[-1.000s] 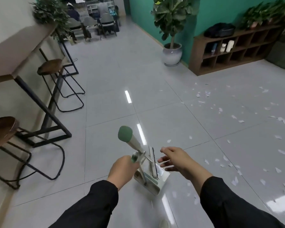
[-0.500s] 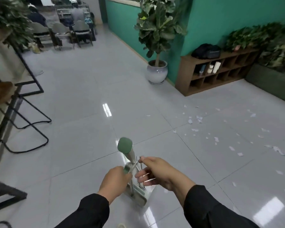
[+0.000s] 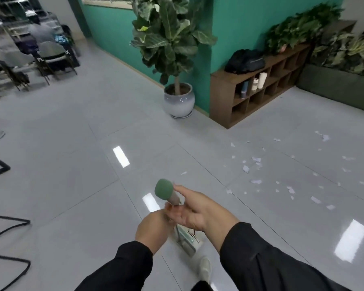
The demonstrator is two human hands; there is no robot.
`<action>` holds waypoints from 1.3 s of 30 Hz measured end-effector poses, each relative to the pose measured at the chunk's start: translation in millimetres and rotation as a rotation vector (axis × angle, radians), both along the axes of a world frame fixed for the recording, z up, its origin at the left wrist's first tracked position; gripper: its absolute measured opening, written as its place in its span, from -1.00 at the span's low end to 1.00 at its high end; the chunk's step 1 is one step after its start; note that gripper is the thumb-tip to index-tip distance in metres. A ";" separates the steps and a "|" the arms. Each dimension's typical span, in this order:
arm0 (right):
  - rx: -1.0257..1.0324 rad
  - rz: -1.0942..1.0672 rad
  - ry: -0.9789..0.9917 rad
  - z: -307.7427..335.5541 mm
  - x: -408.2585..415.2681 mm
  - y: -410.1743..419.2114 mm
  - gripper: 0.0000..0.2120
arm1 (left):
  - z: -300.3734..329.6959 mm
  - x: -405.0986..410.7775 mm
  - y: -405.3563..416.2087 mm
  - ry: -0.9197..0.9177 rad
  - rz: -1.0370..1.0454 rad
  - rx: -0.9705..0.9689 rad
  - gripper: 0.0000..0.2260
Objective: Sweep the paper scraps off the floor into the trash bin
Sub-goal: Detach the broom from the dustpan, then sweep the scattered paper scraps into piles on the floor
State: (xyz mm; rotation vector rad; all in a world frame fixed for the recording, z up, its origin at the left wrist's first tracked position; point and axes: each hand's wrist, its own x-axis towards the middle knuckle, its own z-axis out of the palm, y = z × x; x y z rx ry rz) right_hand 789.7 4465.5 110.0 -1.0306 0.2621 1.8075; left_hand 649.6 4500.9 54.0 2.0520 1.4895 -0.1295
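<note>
- The left hand is curled around the lower shaft of the broom handle, fingers closed on it.
- The right hand sits just above the left on the same handle, thumb and fingers wrapped loosely about the shaft below its green cap.
- Both arms wear black sleeves.
- The dustpan, pale with a toothed edge, stands on the floor directly beneath the hands; its upper part is hidden by them.
- A light-coloured shoe is just beside the dustpan, nearer the person.
- The paper scraps lie scattered over the grey floor tiles to the right of the hands, spreading toward the wooden shelf unit.
- No scrap touches the dustpan.
- A potted plant in a white pot stands against the teal wall, left of the shelf unit.
- A black bag rests on top of the shelf.
- Chairs stand far off at the upper left.
</note>
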 end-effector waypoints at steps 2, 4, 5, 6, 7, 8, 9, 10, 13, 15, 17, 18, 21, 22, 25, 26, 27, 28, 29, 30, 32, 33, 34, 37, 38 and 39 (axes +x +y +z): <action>-0.044 -0.094 0.076 -6.5 5.0 54.5 -0.63 | 0.5 13.7 40.0 0.069 -0.035 0.052 -0.79; -0.096 -0.173 0.090 -15.4 17.5 105.4 -0.63 | -0.7 31.6 82.4 0.088 -0.012 0.090 -0.72; -0.115 -0.174 0.089 -18.8 22.0 145.2 -0.68 | -5.3 37.3 116.2 0.100 0.016 0.082 -0.71; -0.140 -0.151 0.042 -20.6 28.0 182.5 -0.77 | -10.9 43.9 151.5 0.081 0.033 0.073 -0.71; -0.185 -0.148 0.020 -20.3 31.8 183.6 -0.86 | -5.4 49.3 151.1 0.062 0.032 0.069 -0.70; -0.179 -0.119 0.019 -20.6 40.1 214.7 -0.89 | -9.4 55.4 185.3 0.060 0.036 0.048 -0.70; -0.183 -0.090 0.010 -19.2 53.2 245.1 -0.83 | -13.9 59.3 221.2 0.065 0.019 0.030 -0.72; -0.247 -0.118 -0.009 -22.4 67.1 241.0 -0.76 | -13.8 53.2 223.3 0.095 -0.030 0.020 -0.74; -0.222 -0.262 0.122 -39.8 132.9 287.8 -0.72 | -29.2 31.4 304.3 0.113 0.066 -0.043 -0.81; -0.171 -0.296 0.210 -59.3 168.0 341.4 -0.49 | -50.2 21.5 388.2 0.094 0.145 -0.071 -0.81; -0.130 -0.285 0.243 -69.2 177.8 370.2 -0.21 | -59.6 22.1 440.8 0.063 0.131 -0.083 -0.81; -0.116 -0.244 0.192 -81.1 176.4 396.4 -0.22 | -70.2 26.1 481.9 0.074 0.087 -0.072 -0.81; -0.265 -0.052 0.012 -115.9 155.8 443.6 -0.75 | -89.2 33.1 562.6 0.124 0.013 -0.105 -0.79; -0.353 -0.014 -0.082 -120.2 148.1 437.5 -0.85 | -83.9 38.1 564.1 0.137 -0.032 -0.108 -0.78; -0.481 0.037 -0.282 -156.2 127.1 484.5 -0.92 | -94.1 46.9 629.5 0.169 -0.109 -0.125 -0.74; -0.490 -0.005 -0.286 -167.2 123.1 504.0 -0.90 | -101.7 52.6 653.8 0.185 -0.141 -0.130 -0.72; -0.489 -0.032 -0.257 -178.1 119.6 524.2 -0.89 | -108.8 57.5 677.5 0.193 -0.160 -0.129 -0.71; -0.480 -0.052 -0.246 -174.3 115.0 529.3 -0.90 | -104.1 54.8 678.6 0.189 -0.161 -0.138 -0.71; -0.491 -0.073 -0.229 -183.2 117.0 540.2 -0.91 | -112.2 57.8 693.4 0.190 -0.151 -0.153 -0.70; -0.500 -0.090 -0.199 -192.5 119.0 550.7 -0.91 | -121.1 60.9 709.5 0.186 -0.147 -0.166 -0.70; -0.517 -0.109 -0.190 -200.0 121.9 553.2 -0.92 | -126.9 60.0 718.7 0.208 -0.143 -0.183 -0.68; -0.529 -0.096 -0.179 -208.9 125.7 553.8 -0.93 | -135.9 64.2 727.5 0.211 -0.130 -0.191 -0.68; -0.536 -0.078 -0.190 -208.0 126.4 554.0 -0.93 | -133.1 60.9 729.0 0.201 -0.101 -0.196 -0.69; -0.616 -0.102 -0.190 -219.4 147.2 528.3 -0.94 | -139.5 78.5 735.1 0.193 -0.104 -0.198 -0.69; -0.634 -0.122 -0.185 -220.4 160.3 510.8 -0.93 | -141.5 92.4 733.6 0.185 -0.114 -0.203 -0.69; -0.655 -0.142 -0.186 -222.6 174.1 492.9 -0.91 | -144.5 107.2 733.0 0.186 -0.137 -0.204 -0.69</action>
